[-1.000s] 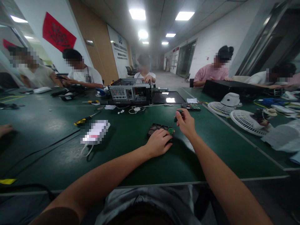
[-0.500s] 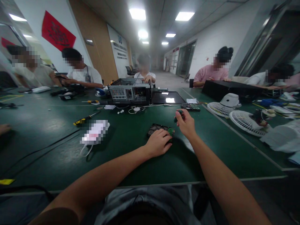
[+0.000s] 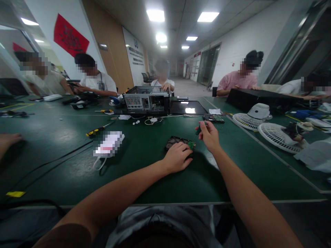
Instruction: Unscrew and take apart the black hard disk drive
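Note:
On the green tabletop, a hard drive [image 3: 178, 140] lies flat with its circuit board showing at the right end. My left hand [image 3: 179, 157] is laid over the drive's near side, fingers curled across it and covering part of it. To the right and slightly above, my right hand [image 3: 209, 135] pinches a small screwdriver [image 3: 198, 130] by its dark green handle. The thin shaft slants down toward the board end of the drive; I cannot tell whether its tip touches.
An open computer case [image 3: 144, 102] stands ahead, beside a dark flat screen [image 3: 188, 107]. A second drive [image 3: 213, 119] lies nearer. Left are a yellow-black screwdriver [image 3: 96, 131] and a white device [image 3: 108, 144]. Fan parts [image 3: 278, 136] stand right. Several people sit around the table.
The whole view has shifted a little, so things appear farther right. Another person's hand reaches further in at the left edge. Both my hands keep nearly the same place at the drive.

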A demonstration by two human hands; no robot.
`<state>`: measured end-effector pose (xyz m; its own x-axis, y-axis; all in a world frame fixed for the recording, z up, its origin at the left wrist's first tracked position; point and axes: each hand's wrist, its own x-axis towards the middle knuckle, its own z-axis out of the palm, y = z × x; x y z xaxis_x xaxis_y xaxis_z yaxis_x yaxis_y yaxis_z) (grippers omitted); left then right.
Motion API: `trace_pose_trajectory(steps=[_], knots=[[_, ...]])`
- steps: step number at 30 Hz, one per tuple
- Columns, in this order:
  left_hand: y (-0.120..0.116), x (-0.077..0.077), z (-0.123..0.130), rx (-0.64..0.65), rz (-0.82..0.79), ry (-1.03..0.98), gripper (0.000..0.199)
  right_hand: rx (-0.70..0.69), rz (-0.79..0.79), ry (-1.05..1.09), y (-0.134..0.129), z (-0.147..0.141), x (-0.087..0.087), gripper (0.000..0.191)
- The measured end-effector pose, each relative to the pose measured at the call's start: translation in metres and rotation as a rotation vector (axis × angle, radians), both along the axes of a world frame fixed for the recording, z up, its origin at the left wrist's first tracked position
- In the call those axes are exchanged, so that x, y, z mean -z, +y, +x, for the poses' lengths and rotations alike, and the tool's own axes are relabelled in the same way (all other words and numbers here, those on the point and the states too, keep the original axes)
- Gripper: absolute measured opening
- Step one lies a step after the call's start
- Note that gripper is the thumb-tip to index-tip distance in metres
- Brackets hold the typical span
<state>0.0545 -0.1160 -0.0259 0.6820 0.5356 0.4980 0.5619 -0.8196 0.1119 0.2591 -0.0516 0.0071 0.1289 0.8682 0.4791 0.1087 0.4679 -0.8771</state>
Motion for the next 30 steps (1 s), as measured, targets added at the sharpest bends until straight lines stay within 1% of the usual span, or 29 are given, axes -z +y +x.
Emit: trace_pose_trajectory(steps=[3, 5, 8, 13, 16, 21, 23, 25, 28, 30], knots=[[0.0, 0.0, 0.0, -0.003, -0.004, 0.002, 0.028, -0.045, -0.044, 0.061, -0.002, -0.001, -0.002, 0.055], [0.0, 0.001, 0.0, -0.002, -0.003, 0.002, 0.028, -0.069, -0.068, 0.088, -0.002, -0.001, -0.003, 0.057], [0.001, 0.002, 0.0, -0.001, -0.006, 0.0, 0.028, -0.062, -0.082, 0.074, -0.001, 0.0, -0.004, 0.051], [0.001, 0.002, 0.0, -0.002, -0.008, 0.006, 0.029, 0.019, 0.013, 0.011, 0.003, 0.006, -0.005, 0.041], [0.001, 0.002, 0.0, 0.005, -0.01, 0.0, 0.029, -0.04, -0.005, 0.066, 0.004, 0.007, -0.005, 0.037], [0.001, 0.001, 0.0, 0.005, -0.017, -0.001, 0.029, -0.217, -0.111, 0.2, -0.002, 0.002, -0.007, 0.035], [0.001, 0.001, 0.0, 0.002, -0.013, -0.006, 0.029, -0.261, -0.135, 0.222, -0.005, -0.001, -0.008, 0.034], [0.001, 0.001, 0.0, 0.003, -0.011, -0.008, 0.029, -0.27, -0.136, 0.204, -0.007, -0.002, -0.009, 0.034], [0.001, 0.001, 0.0, 0.006, -0.011, -0.008, 0.029, -0.261, -0.125, 0.143, -0.008, -0.003, -0.011, 0.043], [0.001, 0.002, 0.0, 0.007, -0.009, -0.013, 0.029, -0.248, -0.121, 0.123, -0.008, -0.002, -0.011, 0.044]])
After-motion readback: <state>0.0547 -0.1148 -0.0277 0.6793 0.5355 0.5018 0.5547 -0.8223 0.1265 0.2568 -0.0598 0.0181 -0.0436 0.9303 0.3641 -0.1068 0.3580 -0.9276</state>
